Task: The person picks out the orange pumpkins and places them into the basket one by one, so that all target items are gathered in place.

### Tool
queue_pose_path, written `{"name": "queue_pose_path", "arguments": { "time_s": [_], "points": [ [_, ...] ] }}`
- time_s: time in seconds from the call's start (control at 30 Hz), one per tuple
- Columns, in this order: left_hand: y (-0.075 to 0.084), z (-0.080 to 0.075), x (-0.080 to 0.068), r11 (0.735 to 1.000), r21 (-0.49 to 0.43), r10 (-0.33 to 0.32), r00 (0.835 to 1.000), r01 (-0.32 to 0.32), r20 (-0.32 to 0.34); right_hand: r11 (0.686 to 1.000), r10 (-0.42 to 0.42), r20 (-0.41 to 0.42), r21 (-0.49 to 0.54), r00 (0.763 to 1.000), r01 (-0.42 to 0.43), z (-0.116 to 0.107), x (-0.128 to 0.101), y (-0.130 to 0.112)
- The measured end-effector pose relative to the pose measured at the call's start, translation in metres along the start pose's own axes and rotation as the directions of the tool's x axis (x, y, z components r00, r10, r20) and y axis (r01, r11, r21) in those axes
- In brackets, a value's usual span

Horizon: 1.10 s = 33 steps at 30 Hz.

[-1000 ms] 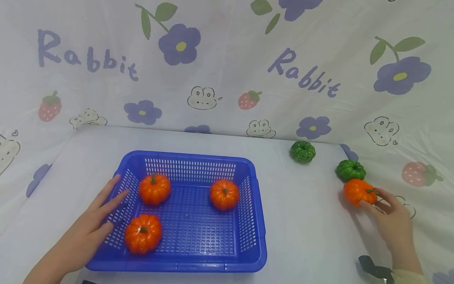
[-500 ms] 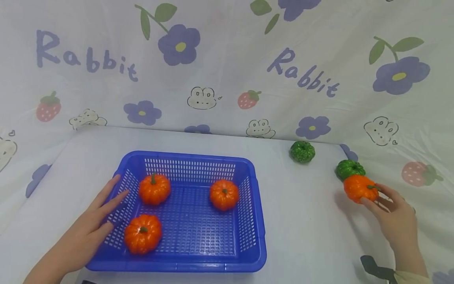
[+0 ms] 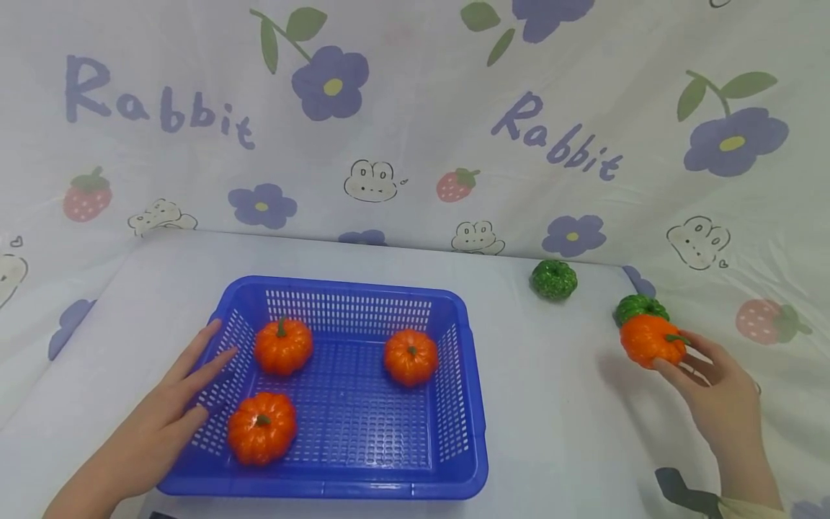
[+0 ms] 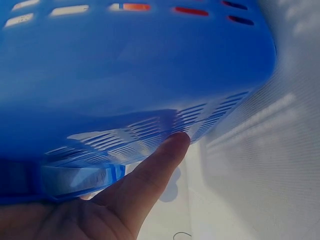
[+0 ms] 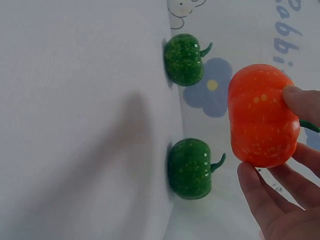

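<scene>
In the head view my right hand [image 3: 726,396] holds an orange toy pumpkin [image 3: 650,342] with a green stem, above the right side of the table. The right wrist view shows the same orange pumpkin [image 5: 262,117] between thumb and fingertips, clear of the white surface. Behind it stand two green speckled pumpkins, the nearer one [image 3: 638,308] partly covered by it and the farther one [image 3: 554,280] to the left. My left hand [image 3: 152,425] rests at the left rim of a blue plastic basket [image 3: 389,489], fingers fairly straight. In the left wrist view, one digit [image 4: 160,165] touches the basket's slotted outside.
Three orange pumpkins lie in the basket: back left [image 3: 283,347], front left [image 3: 262,428] and right [image 3: 411,357]. A white cloth [image 3: 415,108] with flowers and rabbits hangs behind the white table [image 3: 551,404]. A dark strap-like piece [image 3: 687,491] shows by the right wrist.
My right hand has lifted the orange pumpkin off the table, and it now hangs slightly higher and farther left, covering more of the nearer green pumpkin. The left hand and basket stay put.
</scene>
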State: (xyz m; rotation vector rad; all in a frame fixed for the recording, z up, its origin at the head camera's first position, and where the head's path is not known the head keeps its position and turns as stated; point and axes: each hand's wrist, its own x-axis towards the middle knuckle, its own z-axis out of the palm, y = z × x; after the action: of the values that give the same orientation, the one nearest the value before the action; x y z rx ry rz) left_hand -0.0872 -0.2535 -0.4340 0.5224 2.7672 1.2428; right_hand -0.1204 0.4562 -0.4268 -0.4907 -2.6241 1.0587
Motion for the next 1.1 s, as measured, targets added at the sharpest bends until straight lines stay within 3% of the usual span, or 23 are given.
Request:
{"name": "queue_pose_path", "arguments": {
  "time_s": [0.7,0.93,1.1],
  "points": [
    [0.000,0.000,0.000,1.000,-0.006,0.004,1.000,-0.004,-0.002,0.994,-0.110,0.008,0.005,0.994,0.110,0.002,-0.014,-0.036],
    [0.001,0.000,-0.001,1.000,-0.003,0.000,1.000,0.000,-0.003,0.980,-0.191,-0.011,0.057,0.982,0.191,0.002,-0.017,-0.043],
    [0.002,0.000,0.000,1.000,0.001,0.000,1.000,0.000,-0.005,0.972,-0.234,-0.022,0.030,0.972,0.235,0.005,-0.019,-0.051]
  ]
}}
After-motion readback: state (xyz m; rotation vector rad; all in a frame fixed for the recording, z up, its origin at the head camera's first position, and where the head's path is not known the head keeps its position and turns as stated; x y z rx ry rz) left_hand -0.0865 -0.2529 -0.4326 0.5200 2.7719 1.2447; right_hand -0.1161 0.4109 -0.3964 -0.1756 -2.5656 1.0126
